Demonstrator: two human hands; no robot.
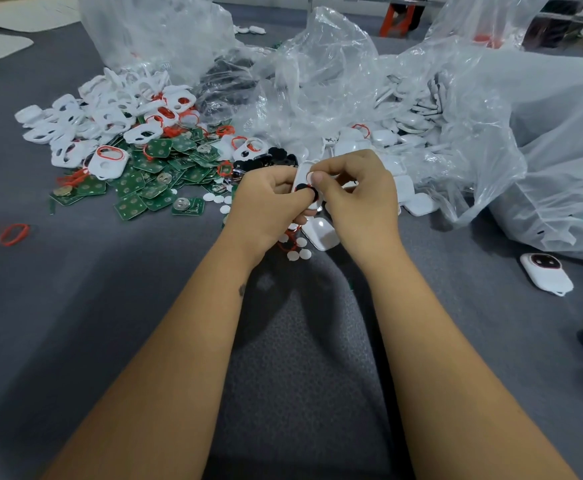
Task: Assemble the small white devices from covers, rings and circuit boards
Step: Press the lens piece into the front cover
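Both hands meet above the middle of the grey felt table [110,289]; the left hand [265,206] has its fingers curled round the near side of a white cover [304,174], its thumb lying over a black round piece [304,191] set in the cover's face; the right hand [359,192] pinches the same cover from the other side, thumb and forefinger bent onto its upper edge; the cover is held tilted, clear of the table, between the two hands. Just below the hands lies another white cover [321,233], touching a scatter of small white discs [298,254] and a loose red ring partly hidden by the left hand. To the left spreads a heap of green circuit boards [158,181], several bearing a round metal cell; behind and over it lies a pile of white covers with oval openings [85,123], some fitted with red rings; a single red ring [13,234] lies well apart at the far left. A small mound of black pieces [276,157] sits just beyond the hands. Clear plastic bags [473,109] holding further white parts fill the right and rear. One finished white device [546,273] with a dark round face lies on the table at the right; two more white items are cut off by the right edge.
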